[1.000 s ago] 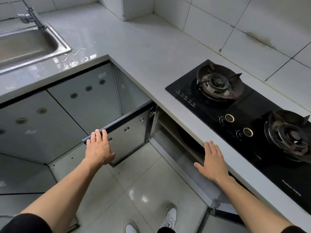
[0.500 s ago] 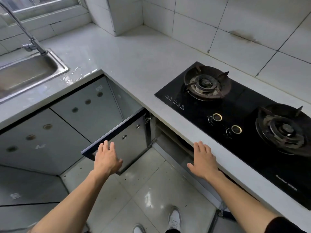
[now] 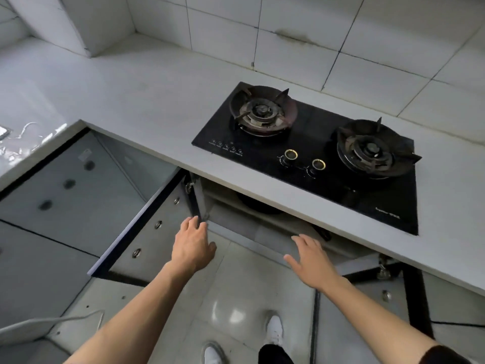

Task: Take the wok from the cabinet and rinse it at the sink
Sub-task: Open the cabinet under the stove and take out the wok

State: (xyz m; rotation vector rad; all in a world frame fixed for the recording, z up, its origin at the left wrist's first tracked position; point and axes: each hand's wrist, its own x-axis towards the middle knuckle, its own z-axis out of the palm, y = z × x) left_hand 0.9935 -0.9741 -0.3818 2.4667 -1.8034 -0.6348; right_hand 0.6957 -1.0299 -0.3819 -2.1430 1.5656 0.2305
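Head view: retrieval step in hand, with the left hand [image 3: 193,245] and right hand [image 3: 312,258] both spread and empty before the open cabinet [image 3: 236,219], the dark wok [image 3: 258,204] shelved just beyond the fingertips; next, reach in and grasp it.

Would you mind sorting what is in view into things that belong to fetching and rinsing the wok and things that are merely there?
Part of the job:
- dark wok, partly hidden on the cabinet shelf
- open left cabinet door
- left hand
- right hand

Just there:
- gas hob
- worktop
- wall tiles
- white cable
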